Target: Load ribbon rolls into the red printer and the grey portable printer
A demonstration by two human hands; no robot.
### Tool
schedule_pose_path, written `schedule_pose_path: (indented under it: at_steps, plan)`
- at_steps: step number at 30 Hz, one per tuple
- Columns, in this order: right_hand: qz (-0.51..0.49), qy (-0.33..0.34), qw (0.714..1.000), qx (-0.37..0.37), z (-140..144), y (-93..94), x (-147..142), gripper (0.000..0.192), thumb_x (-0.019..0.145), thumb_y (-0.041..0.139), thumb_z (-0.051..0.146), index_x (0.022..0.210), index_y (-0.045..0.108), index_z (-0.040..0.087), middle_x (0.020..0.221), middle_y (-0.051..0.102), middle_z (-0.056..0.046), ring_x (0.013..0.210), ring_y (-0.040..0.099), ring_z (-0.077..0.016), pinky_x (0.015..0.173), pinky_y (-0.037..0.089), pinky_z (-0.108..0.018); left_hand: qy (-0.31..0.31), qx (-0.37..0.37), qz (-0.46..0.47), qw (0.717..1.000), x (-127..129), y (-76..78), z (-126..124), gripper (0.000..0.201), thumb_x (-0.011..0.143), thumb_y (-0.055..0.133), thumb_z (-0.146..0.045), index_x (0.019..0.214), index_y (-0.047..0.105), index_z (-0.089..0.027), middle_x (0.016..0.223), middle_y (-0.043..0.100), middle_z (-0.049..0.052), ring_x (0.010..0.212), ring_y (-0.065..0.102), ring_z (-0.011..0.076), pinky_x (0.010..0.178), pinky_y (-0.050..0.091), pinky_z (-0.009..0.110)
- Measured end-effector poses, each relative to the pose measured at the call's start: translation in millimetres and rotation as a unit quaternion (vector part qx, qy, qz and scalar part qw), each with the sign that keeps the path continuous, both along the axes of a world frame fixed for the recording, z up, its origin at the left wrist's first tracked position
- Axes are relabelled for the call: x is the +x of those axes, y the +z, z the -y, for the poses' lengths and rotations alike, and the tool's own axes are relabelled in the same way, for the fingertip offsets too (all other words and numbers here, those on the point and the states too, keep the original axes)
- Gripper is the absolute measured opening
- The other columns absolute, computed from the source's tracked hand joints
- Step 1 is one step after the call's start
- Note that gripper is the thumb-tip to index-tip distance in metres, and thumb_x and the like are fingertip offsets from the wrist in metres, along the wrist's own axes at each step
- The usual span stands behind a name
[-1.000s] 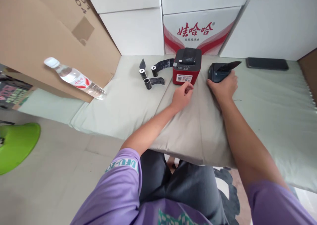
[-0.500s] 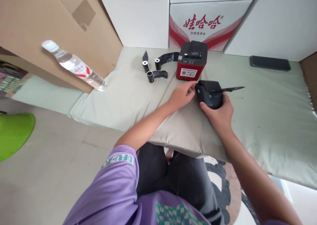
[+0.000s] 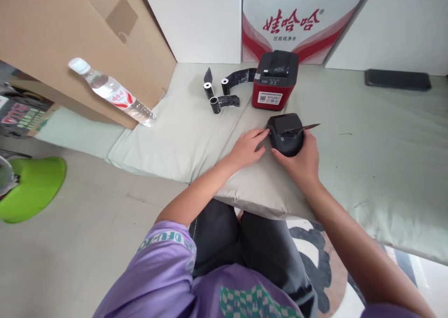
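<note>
A small black receipt printer [image 3: 291, 143] rests on the pale green cushion, its dark lid facing up. A dark paper strip [image 3: 311, 127] pokes out from its slot toward the right. My right hand [image 3: 304, 158] is wrapped around the printer's right and front side, thumb at the front corner. At the left side, my left hand [image 3: 248, 148] touches the printer with its index fingertip, thumb and fingers apart. Behind it stands a red and black receipt printer [image 3: 275, 81]. Several small black paper rolls [image 3: 215, 105] with loose tails stand to that printer's left.
A water bottle [image 3: 114, 94] is at the left, by a large cardboard box [image 3: 87, 33]. White boxes [image 3: 196, 26] line the back. A black phone-like slab [image 3: 397, 79] lies far right. A green chair seat [image 3: 38, 183] shows at the left, below the cushion [image 3: 350, 169].
The black printer has shifted left and turned slightly, with my right hand around it. My left hand's fingers have straightened a little along its side. The view has moved slightly.
</note>
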State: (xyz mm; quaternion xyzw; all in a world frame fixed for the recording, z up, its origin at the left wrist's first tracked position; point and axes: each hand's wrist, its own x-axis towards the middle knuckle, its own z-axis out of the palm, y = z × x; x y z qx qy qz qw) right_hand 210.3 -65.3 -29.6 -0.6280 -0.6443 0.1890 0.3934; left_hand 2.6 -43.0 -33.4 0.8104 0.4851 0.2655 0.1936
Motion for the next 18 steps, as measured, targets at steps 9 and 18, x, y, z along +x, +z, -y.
schedule_pose_path:
  at_steps: [9,18]
  plan:
    - [-0.01,0.014,1.0,0.006,-3.0,-3.4,0.9,0.099,0.064,0.087,0.052,0.148,0.044,0.02,0.139,0.054,-0.018,0.136,0.053,-0.0429,0.113,0.049,-0.065,-0.007,0.053,-0.04,0.998,-1.8,3.5,3.9,0.057,0.096,0.047,-0.019,0.151,0.061,-0.013,0.138,0.07,0.018,0.133,0.063,0.0311,0.112,0.052,0.047]
    - [-0.022,0.017,1.0,0.007,-2.1,0.5,-0.2,0.102,0.063,0.086,0.052,0.15,0.044,0.018,0.143,0.055,-0.02,0.139,0.052,-0.0427,0.116,0.047,-0.064,-0.016,0.048,-0.044,0.998,-2.7,2.6,0.9,0.051,0.094,0.051,-0.021,0.139,0.071,-0.01,0.134,0.073,0.017,0.125,0.065,0.0328,0.107,0.053,0.049]
